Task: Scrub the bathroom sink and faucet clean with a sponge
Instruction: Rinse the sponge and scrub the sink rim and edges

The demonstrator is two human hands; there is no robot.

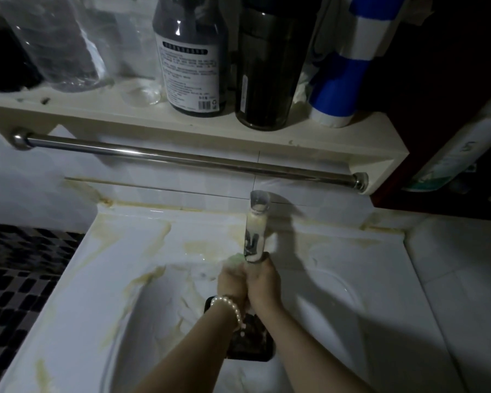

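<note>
Scrubbing looks only partly done: the glossy white sink [142, 313] carries yellowish streaks across its rim and bowl. At its back the chrome faucet [255, 236], a narrow spout, is coated in pale lather. Below it, the left hand [231, 282] clutches a soft green sponge [235, 260], while the right hand [262, 282] curls around the spout's tip.

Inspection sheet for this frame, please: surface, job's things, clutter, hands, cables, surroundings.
Surface: white ceramic sink with yellowish stains on rim and basin.
Job's things: soapy chrome faucet; green sponge barely visible at its base.
Clutter: dark bottles, blue-and-white container on the cream shelf.
Hands: left hand grips the sponge; right hand curled at the faucet base.
Cables: nothing seen.
Surroundings: steel towel bar, white wall tiles.
</note>
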